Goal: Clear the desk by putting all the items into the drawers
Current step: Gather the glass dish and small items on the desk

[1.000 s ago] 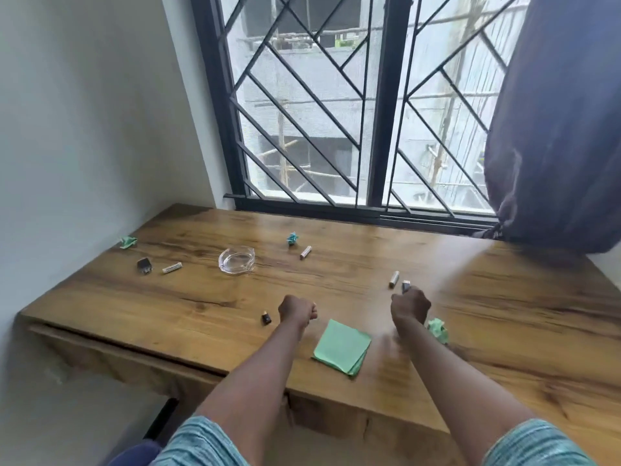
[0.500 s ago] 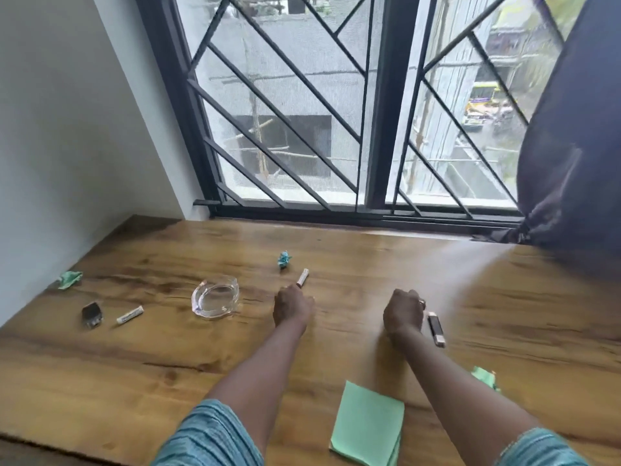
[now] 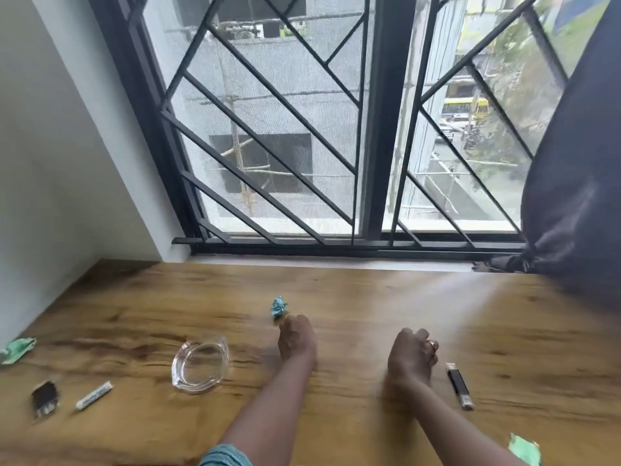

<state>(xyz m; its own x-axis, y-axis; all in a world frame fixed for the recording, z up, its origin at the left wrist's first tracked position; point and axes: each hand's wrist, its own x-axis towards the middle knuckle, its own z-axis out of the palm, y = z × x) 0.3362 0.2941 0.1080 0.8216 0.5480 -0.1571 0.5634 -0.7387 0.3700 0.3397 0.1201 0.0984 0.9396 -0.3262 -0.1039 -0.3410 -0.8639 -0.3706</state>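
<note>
My left hand (image 3: 297, 338) rests as a fist on the wooden desk (image 3: 369, 297). Its knuckles almost touch a crumpled blue paper ball (image 3: 279, 307). It covers the spot where a small white stick lay, and that stick is hidden. My right hand (image 3: 411, 354) is also closed, with a small pale piece showing between its fingers. A black lighter-like stick (image 3: 458, 385) lies just right of it. A glass ashtray (image 3: 200, 364) sits left of my left forearm. Further left lie another white stick (image 3: 94, 395), a small black block (image 3: 45, 398) and a crumpled green paper (image 3: 18, 349).
A green paper scrap (image 3: 524, 450) lies at the bottom right edge. The barred window (image 3: 369, 146) runs along the desk's far side, with a wall on the left. A dark curtain (image 3: 578, 196) hangs over the desk's right rear. No drawer is in view.
The view has moved forward, dropping the green note pad out of frame. My left hand reached the white stick by the blue ball and closed over it. My right hand stays closed.
</note>
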